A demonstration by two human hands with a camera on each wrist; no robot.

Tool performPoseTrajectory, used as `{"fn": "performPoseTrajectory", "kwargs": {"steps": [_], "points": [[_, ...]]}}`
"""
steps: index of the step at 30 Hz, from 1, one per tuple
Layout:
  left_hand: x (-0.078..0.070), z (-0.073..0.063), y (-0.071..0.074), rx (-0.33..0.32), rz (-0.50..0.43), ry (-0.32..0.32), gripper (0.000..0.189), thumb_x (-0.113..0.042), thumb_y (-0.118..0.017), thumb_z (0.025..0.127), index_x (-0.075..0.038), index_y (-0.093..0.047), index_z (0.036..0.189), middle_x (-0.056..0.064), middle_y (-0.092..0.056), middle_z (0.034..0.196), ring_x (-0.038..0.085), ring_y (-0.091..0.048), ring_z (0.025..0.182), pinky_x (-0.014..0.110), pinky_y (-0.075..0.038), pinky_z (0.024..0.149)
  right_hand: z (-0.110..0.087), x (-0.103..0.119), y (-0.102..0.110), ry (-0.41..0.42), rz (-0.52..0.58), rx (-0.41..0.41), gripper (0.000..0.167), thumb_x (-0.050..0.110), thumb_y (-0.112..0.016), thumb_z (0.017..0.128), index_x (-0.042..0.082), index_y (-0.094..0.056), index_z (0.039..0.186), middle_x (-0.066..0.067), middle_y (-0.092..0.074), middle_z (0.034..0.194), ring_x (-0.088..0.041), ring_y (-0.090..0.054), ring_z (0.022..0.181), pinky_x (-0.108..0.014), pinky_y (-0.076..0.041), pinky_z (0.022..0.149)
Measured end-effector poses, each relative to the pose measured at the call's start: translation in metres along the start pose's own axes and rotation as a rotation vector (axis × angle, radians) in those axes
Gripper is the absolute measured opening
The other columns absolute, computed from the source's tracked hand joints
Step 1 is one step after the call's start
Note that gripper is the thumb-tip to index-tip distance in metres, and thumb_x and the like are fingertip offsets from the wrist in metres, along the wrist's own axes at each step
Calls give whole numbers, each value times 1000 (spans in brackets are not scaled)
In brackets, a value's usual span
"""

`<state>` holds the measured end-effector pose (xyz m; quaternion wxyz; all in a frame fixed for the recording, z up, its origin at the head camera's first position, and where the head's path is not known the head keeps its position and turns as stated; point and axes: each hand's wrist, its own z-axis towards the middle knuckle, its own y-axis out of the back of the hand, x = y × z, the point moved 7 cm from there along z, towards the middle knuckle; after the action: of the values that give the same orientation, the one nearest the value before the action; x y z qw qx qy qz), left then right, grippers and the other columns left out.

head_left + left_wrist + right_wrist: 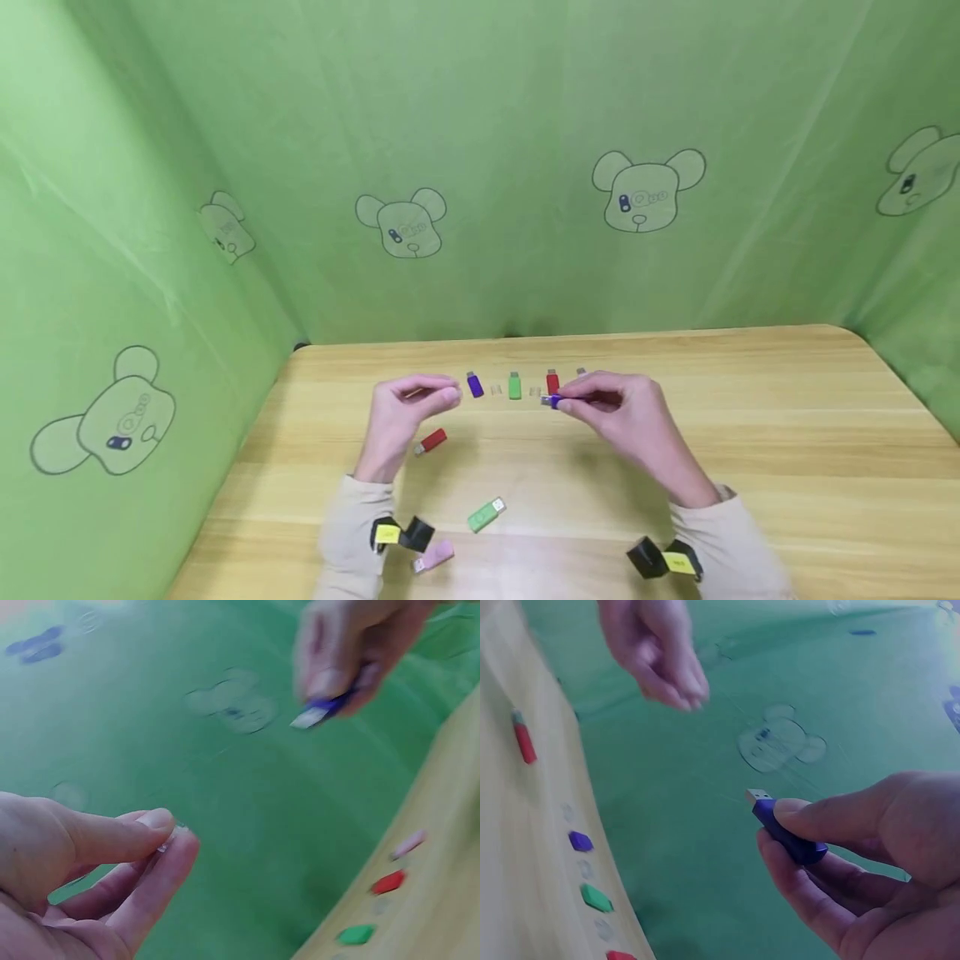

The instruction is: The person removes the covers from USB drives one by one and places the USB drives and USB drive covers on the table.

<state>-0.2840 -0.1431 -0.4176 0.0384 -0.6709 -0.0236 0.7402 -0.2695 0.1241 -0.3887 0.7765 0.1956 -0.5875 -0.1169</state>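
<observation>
Pinching a small clear piece (172,837) with left hand (405,410); right hand (626,412), apart from it, grips a blue USB stick (793,841), metal plug exposed, above the counter (795,417) toward its far edge. Near that edge lie a second blue stick (475,385), a green stick (514,387) and a red stick (552,381); a pink stick (438,553) lies toward the near edge.

From here I see the right hand (626,417) pinching a purple USB stick (554,402), its plug toward the left hand (401,412); whether that one grips something small, I can't quite tell; between the hands stand out an indigo stick (475,385), a green stick (514,387) and a red stick (552,381); a second red stick (432,441) lies just beside the left wrist.
</observation>
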Motion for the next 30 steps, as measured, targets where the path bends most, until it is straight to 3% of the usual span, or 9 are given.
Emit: {"fn": "performPoseTrajectory", "kwargs": {"steps": [5,12,18,22,26,30], "points": [[-4,4,13,-1,-71,0,29,-4,-79,78,8,-69,102,13,-76,97,25,-74,89,40,-59,88,1,-9,19,-54,-9,7,19,17,-77,83,11,-74,100,-12,-74,105,-16,-73,85,-19,-60,70],[-2,6,13,-7,-77,16,30,0,-77,79,11,-67,105,19,-74,101,25,-74,91,38,-59,89,3,-29,40,-76,-75,9,29,6,-70,88,9,-69,117,-16,-71,113,-25,-71,95,-19,-58,69],[4,8,6,23,-38,25,30,1,-75,81,13,-66,107,28,-70,107,34,-72,97,37,-59,88,6,-52,56,-91,-115,-23,28,6,-66,91,6,-69,118,-19,-69,117,-29,-69,99,-15,-57,71],[9,7,-5,55,-14,37,27,-1,-75,82,10,-68,105,28,-70,107,43,-68,102,38,-59,89,8,-68,64,-110,-142,-63,25,11,-67,91,7,-70,115,-18,-71,114,-18,-69,95,-14,-56,71],[14,6,-12,73,-4,56,26,-1,-75,82,9,-69,104,29,-69,109,42,-68,102,37,-59,88,12,-85,67,-123,-158,-92,23,13,-67,91,7,-70,113,-18,-71,112,-4,-66,87,-10,-53,72],[18,5,-18,88,8,64,24,0,-75,82,9,-69,103,26,-71,106,42,-68,102,35,-60,88,16,-103,66,-145,-150,-113,23,16,-69,90,5,-71,111,-19,-71,112,2,-64,81,-10,-52,73]]}}
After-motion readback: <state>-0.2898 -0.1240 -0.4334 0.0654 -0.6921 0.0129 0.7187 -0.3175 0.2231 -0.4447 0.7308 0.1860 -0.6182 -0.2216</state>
